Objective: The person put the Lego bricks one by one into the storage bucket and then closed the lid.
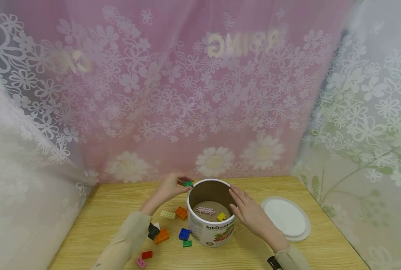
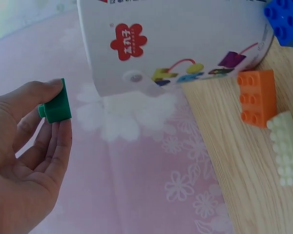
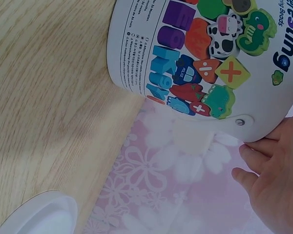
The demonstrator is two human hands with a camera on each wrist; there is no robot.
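Note:
My left hand [image 1: 170, 187] pinches a green toy brick [image 2: 58, 106] between thumb and fingers, just outside the left rim of a round white bucket [image 1: 212, 233]. With fingers fairly straight, my right hand [image 1: 251, 212] rests on the bucket's right rim. A pink studded brick strip [image 1: 205, 210] and a yellow brick [image 1: 221, 216] lie on the bucket's floor. Left of the bucket, on the table, are an orange brick [image 2: 258, 97], a cream brick [image 2: 284, 148] and a blue brick [image 1: 184, 234].
Another orange brick [image 1: 162, 236], a second green brick [image 1: 187, 243], a red brick [image 1: 147, 254] and a pink brick [image 1: 141, 263] lie toward the front left of the wooden table [image 1: 247, 255]. At the right sits a white round lid [image 1: 286, 217]. Flowered curtains [image 1: 200, 112] surround the table.

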